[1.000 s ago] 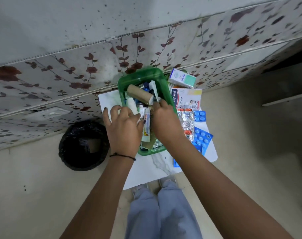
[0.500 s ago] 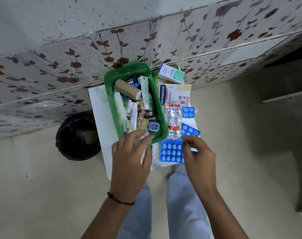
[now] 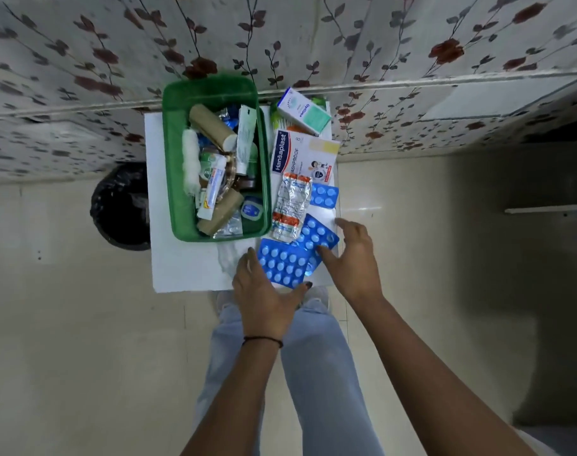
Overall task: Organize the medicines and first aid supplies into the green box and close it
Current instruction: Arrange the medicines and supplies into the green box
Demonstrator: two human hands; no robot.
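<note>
The green box [image 3: 181,179] stands open on a small white table [image 3: 178,268], packed with bandage rolls, tubes and a small jar. To its right lie a Hansaplast packet [image 3: 300,156], a white-and-teal carton [image 3: 303,110], a silver pill strip [image 3: 290,209] and blue blister packs. My left hand [image 3: 264,297] rests fingers apart at the near edge of the large blue blister pack [image 3: 283,266]. My right hand [image 3: 353,258] is spread, a fingertip touching the second blue blister pack [image 3: 316,233]. Neither hand grips anything.
A black-bagged bin [image 3: 119,205] sits on the floor left of the table. A floral-patterned wall [image 3: 379,60] runs right behind the table. My legs [image 3: 280,373] are below the table's near edge. A small blue blister piece [image 3: 325,196] lies near the right edge.
Both hands came out of the green box and moved down and right to the blue blister packs. The left hand shifted from the box's near end to the large pack.
</note>
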